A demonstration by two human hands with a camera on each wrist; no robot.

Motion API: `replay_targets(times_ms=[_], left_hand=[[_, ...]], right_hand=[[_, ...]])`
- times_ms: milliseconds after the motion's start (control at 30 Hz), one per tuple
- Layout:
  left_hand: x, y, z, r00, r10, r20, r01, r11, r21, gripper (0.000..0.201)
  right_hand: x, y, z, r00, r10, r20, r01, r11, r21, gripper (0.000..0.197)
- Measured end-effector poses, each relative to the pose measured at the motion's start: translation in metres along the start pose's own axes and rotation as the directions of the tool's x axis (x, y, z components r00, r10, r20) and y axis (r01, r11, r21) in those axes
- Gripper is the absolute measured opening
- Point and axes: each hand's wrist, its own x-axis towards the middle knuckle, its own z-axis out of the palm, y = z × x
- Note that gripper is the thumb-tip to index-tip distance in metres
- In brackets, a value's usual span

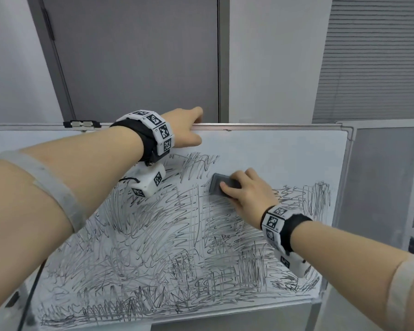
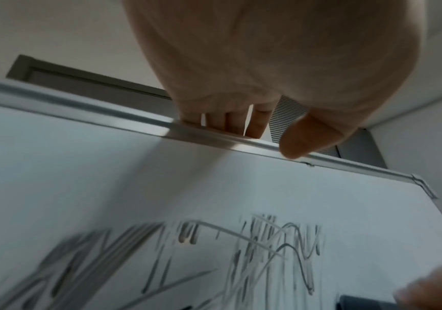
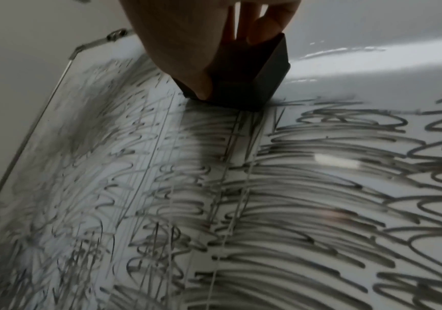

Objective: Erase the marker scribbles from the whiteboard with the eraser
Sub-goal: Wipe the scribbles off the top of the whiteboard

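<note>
Right hand (image 1: pixel 246 193) grips the dark grey eraser (image 1: pixel 219 186), fingers over the top, thumb on the near side. Eraser sits flat on the whiteboard (image 1: pixel 285 154) at the upper edge of the marker scribbles (image 1: pixel 177 247), poking out left of the hand. Board above it is wiped; dense black scrawl fills the rest below. Left hand (image 1: pixel 187 130) clamps the aluminium top frame (image 1: pixel 273 126), fingers hooked behind it, thumb in front.
</note>
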Motion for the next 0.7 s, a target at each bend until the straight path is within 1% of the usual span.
replay_targets(times_ms=[67, 167, 233, 300, 333, 400, 500, 567, 633, 700], left_hand=[[0.0, -0.003, -0.001, 1.0, -0.005, 0.021, 0.005, 1.0, 0.007, 0.042], [-0.003, -0.011, -0.006, 0.999, -0.016, 0.037, 0.015, 1.0, 0.022, 0.052], [-0.007, -0.02, -0.008, 0.999, -0.037, 0.034, 0.035, 0.997, 0.073, 0.044], [-0.013, -0.035, -0.008, 0.998, -0.068, -0.006, 0.068, 0.992, 0.108, 0.032], [-0.015, -0.043, -0.007, 0.996, -0.085, -0.025, 0.087, 0.99, 0.11, 0.032], [-0.019, -0.053, -0.006, 0.994, -0.102, -0.036, 0.105, 0.99, 0.095, 0.038], [-0.021, -0.058, -0.006, 0.995, -0.094, -0.036, 0.096, 0.993, 0.067, 0.046], [-0.019, -0.061, -0.008, 0.996, -0.087, -0.036, 0.089, 0.994, 0.068, 0.05], [-0.018, -0.063, -0.009, 0.996, -0.086, -0.032, 0.088, 0.994, 0.067, 0.055], [-0.017, -0.065, -0.01, 0.997, -0.074, -0.026, 0.075, 0.996, 0.051, 0.057]], right_hand=[[0.014, 0.005, -0.01, 1.0, -0.003, -0.026, 0.003, 1.0, -0.017, 0.033], [0.051, 0.015, -0.035, 0.983, 0.13, -0.13, -0.131, 0.991, -0.003, 0.033], [0.069, 0.018, -0.044, 0.972, 0.154, -0.176, -0.157, 0.988, -0.004, 0.035], [0.074, 0.013, -0.041, 0.975, 0.126, -0.183, -0.133, 0.991, -0.027, 0.035], [0.071, 0.009, -0.036, 0.978, 0.111, -0.175, -0.116, 0.993, -0.023, 0.034], [0.058, -0.004, -0.021, 0.99, 0.057, -0.13, -0.058, 0.998, -0.004, 0.032], [0.038, -0.019, 0.006, 0.999, -0.051, -0.003, 0.051, 0.999, -0.008, 0.034], [0.039, -0.017, 0.008, 0.995, -0.093, 0.025, 0.093, 0.995, -0.024, 0.036], [0.053, -0.009, -0.002, 0.997, -0.076, -0.013, 0.075, 0.997, -0.036, 0.035], [0.072, -0.003, -0.017, 0.994, 0.005, -0.105, -0.009, 0.999, -0.032, 0.035]])
